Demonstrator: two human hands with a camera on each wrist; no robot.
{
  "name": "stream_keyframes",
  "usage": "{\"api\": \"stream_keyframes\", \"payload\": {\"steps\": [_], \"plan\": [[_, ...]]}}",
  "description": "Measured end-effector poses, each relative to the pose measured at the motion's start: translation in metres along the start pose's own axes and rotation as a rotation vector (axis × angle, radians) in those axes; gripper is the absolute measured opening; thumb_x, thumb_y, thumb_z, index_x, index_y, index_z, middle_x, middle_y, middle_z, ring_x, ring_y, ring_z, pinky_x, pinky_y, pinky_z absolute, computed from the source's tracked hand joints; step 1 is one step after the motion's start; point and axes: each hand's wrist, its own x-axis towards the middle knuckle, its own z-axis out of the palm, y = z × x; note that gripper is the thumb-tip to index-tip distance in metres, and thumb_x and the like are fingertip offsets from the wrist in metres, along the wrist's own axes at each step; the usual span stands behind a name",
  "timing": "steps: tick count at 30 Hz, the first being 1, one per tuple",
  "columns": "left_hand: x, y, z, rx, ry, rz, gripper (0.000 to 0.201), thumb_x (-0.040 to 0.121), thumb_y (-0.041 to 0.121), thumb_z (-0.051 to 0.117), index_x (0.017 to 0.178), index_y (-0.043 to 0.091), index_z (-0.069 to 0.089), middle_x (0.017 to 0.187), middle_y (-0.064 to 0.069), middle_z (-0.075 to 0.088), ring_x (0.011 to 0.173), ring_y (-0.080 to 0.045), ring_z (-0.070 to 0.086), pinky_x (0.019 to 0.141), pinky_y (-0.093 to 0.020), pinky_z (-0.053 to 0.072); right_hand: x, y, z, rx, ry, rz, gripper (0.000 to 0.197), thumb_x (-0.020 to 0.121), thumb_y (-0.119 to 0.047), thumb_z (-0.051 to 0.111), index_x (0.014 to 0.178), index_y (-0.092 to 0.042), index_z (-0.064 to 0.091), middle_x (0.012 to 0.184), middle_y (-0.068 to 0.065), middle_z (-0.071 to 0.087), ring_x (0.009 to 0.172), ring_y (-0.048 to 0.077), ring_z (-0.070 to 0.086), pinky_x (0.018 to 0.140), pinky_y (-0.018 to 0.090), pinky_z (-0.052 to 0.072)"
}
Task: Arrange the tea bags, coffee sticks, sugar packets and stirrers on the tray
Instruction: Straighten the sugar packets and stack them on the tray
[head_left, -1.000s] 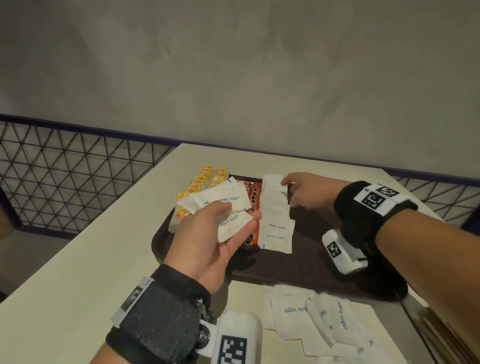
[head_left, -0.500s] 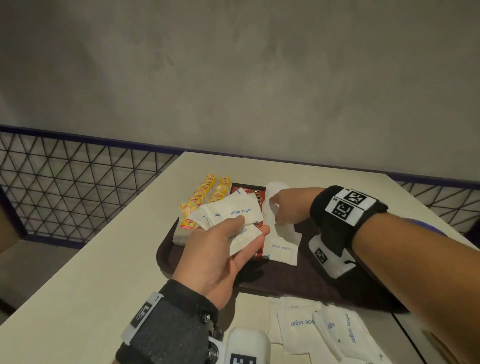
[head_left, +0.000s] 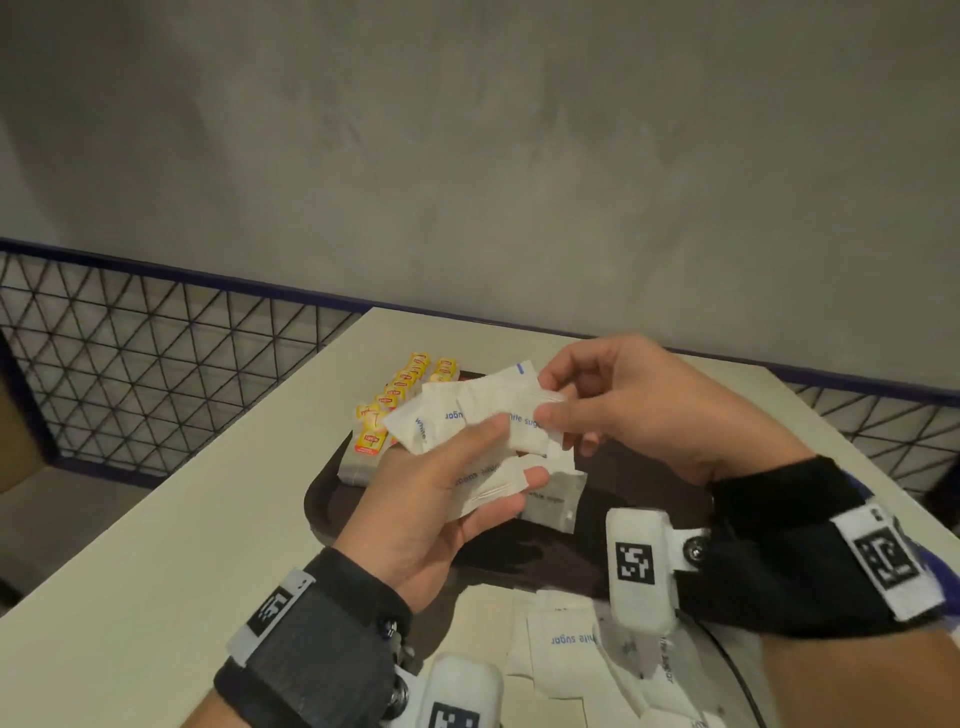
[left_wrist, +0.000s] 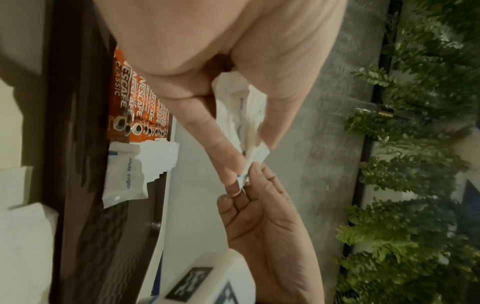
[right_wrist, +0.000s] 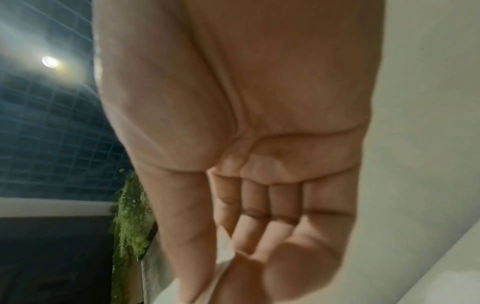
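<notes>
Landmark: brown tray (head_left: 332, 499) on the table (head_left: 156, 545).

Tea bags (head_left: 395, 400): yellow-tagged, lined up along the tray's left edge, probably to leave the middle free.

Left hand (head_left: 431, 499): above the tray's near-left part, thumb and fingers clamped on a fanned stack of sugar packets (head_left: 467, 415); the fan likely eases drawing off single packets.

Coffee sticks (left_wrist: 135, 109): orange row on the tray beside the laid sugar packet (left_wrist: 124, 174).

Right hand (head_left: 623, 410): above the tray's centre, thumb and forefinger pinching the fan's top packet.

Loose packets (head_left: 571, 639): off the tray, just at its near edge, waiting.
</notes>
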Motion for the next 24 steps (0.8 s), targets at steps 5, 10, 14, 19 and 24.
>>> {"api": "stream_keyframes", "payload": {"steps": [5, 10, 14, 19, 24], "plan": [[0.002, 0.000, -0.001, -0.002, 0.058, 0.001, 0.031, 0.095, 0.028, 0.067, 0.126, 0.027, 0.065, 0.107, -0.005, 0.079, 0.093, -0.028, 0.077, 0.051, -0.027, 0.057, -0.004, 0.008, -0.009, 0.039, -0.122, -0.057, 0.026, 0.087, 0.003, 0.074, 0.109, -0.010, 0.070, 0.076, 0.016, 0.069, 0.062, 0.024, 0.059, 0.062, 0.033, 0.052], [0.005, -0.003, -0.005, -0.027, 0.087, 0.010, 0.032, 0.093, 0.026, 0.070, 0.125, 0.025, 0.067, 0.105, -0.003, 0.079, 0.087, -0.021, 0.078, 0.053, -0.025, 0.059, -0.008, 0.004, -0.024, 0.072, -0.180, -0.053, 0.023, 0.090, 0.011, 0.062, 0.099, -0.007, 0.072, 0.080, 0.027, 0.058, 0.063, 0.033, 0.051, 0.052, 0.029, 0.049], [0.010, -0.004, -0.010, -0.038, 0.149, 0.064, 0.042, 0.091, 0.020, 0.073, 0.132, 0.024, 0.062, 0.113, -0.004, 0.077, 0.097, -0.026, 0.077, 0.057, -0.027, 0.060, -0.006, 0.005, -0.033, 0.241, -0.096, -0.081, 0.024, 0.086, 0.018, 0.055, 0.077, 0.006, 0.074, 0.064, 0.021, 0.059, 0.055, 0.023, 0.053, 0.048, 0.023, 0.049], [0.012, -0.006, -0.010, -0.023, 0.209, 0.118, 0.044, 0.088, 0.011, 0.076, 0.129, 0.020, 0.065, 0.109, -0.002, 0.078, 0.097, -0.019, 0.076, 0.062, -0.029, 0.061, -0.009, 0.002, -0.030, 0.163, -0.216, -0.172, 0.028, 0.070, 0.014, 0.073, 0.094, 0.000, 0.078, 0.085, 0.024, 0.075, 0.077, 0.025, 0.072, 0.080, 0.033, 0.061], [0.012, -0.006, -0.010, -0.033, 0.214, 0.110, 0.044, 0.088, 0.010, 0.076, 0.129, 0.017, 0.064, 0.108, -0.004, 0.078, 0.094, -0.021, 0.077, 0.059, -0.028, 0.061, -0.004, 0.000, -0.018, 0.064, -0.103, -0.141, 0.006, 0.081, -0.007, 0.079, 0.087, -0.004, 0.080, 0.082, 0.024, 0.073, 0.061, 0.019, 0.055, 0.061, 0.033, 0.046]]}}
